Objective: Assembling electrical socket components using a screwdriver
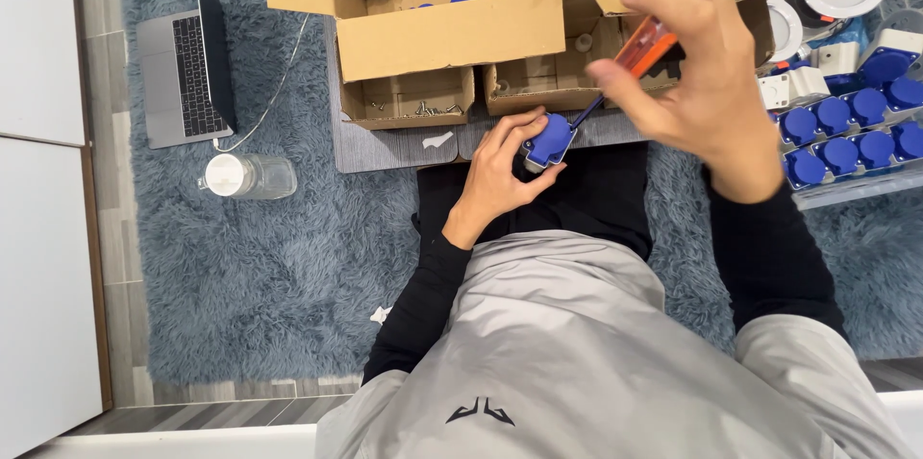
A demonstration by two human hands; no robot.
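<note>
Holding a small blue-capped plastic socket part [550, 142] over the lap, the left hand [500, 175] wraps its fingers closed around it, cap facing up and away. Right hand [697, 74] sits higher and farther out, pinched shut on an orange-handled screwdriver [642, 50]. Its dark shaft runs diagonally down-left, tip meeting the part's top edge, so the long axis points from right hand toward left; left hand is the nearer to the part. Beyond, on a grey mat [385, 147] on the shaggy blue rug [240, 267], stand approx. four open cardboard boxes [423, 7], one w/ blue parts, one w/ screws. Far right: about ten finished blue sockets [846, 127] in rows. Left: 1 clear bottle [248, 175], 1 laptop [183, 74].
</note>
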